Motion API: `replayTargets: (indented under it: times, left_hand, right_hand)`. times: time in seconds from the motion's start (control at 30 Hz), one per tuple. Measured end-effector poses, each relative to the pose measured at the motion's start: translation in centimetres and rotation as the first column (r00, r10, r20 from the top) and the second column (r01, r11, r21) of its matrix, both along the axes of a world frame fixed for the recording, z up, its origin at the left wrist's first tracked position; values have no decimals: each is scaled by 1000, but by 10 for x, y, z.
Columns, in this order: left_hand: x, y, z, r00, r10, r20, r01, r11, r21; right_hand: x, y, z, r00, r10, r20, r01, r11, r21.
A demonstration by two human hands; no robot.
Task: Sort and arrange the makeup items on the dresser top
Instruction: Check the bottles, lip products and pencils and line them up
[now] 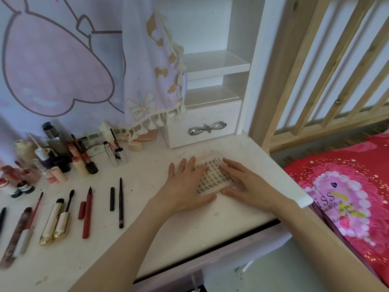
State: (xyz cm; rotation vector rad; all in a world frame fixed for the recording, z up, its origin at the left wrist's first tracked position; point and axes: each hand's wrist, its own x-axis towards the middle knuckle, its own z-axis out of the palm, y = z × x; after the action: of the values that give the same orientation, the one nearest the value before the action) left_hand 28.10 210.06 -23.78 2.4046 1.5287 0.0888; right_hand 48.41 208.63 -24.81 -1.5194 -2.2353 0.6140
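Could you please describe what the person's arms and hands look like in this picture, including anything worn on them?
Both forearms are bare from the bottom edge of the picture to the wrists, with no sleeves showing. The left hand and the right hand wear no gloves, and no rings, bracelets or watch can be seen. The fingers are slender, with short nails that appear unpainted. No markings show.

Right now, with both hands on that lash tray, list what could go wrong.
1. The lash tray lies near the right edge of the dresser top, with the bed beside it; a push rightward could tip it off.
2. The left hand and right hand lie flat on it with straight fingers, so pressing or sliding may flatten or loosen the lashes.
3. A leftward sweep could scatter the loose black pencil and cap lying nearby.
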Motion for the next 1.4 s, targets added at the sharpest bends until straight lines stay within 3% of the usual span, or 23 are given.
replayTargets:
  times: [0.3, 0.53, 0.63, 0.77, 0.93, 1.0, 1.1, 1.3, 1.4]
  left_hand:
    - [-5, 14, 13, 994, -20, 108, 25, 999, -48]
    - [-15, 28, 44, 988, -52, 145, 83, 973, -216]
    - [-20, 34, 59, 959, -62, 277, 130, 964, -234]
    - [-20, 42, 69, 879, 23, 477, 34, 993, -110]
    - [-17, 48, 60, 737, 104, 668, -312, 929, 199]
    - [-20, 48, 52, 752, 101, 651, -381, 873, 304]
    - [-23, 48, 38, 852, 80, 518, -327, 853, 407]
    - [-7, 42, 33, 927, -24, 373, -158, 880, 448]
    - [2, 47, 38, 977, 15, 214, -115, 880, 460]
  right_hand:
    - [-3, -3, -4, 993, -68, -92, 75, 993, 85]
    - [-5, -5, 1, 938, -160, -308, 145, 987, -71]
    - [-5, -4, 0, 957, -174, -232, 158, 984, -86]
    - [-2, -2, -3, 993, -114, -20, 115, 991, 72]
    - [-1, -1, -7, 994, -90, 58, 84, 991, 104]
    - [0, -1, -9, 991, -109, 77, 99, 987, 124]
    - [4, -3, -8, 984, -129, 120, 112, 984, 140]
    - [22, -6, -5, 975, -201, 99, 186, 973, 137]
    - [32, -7, -4, 974, -213, 77, 203, 972, 119]
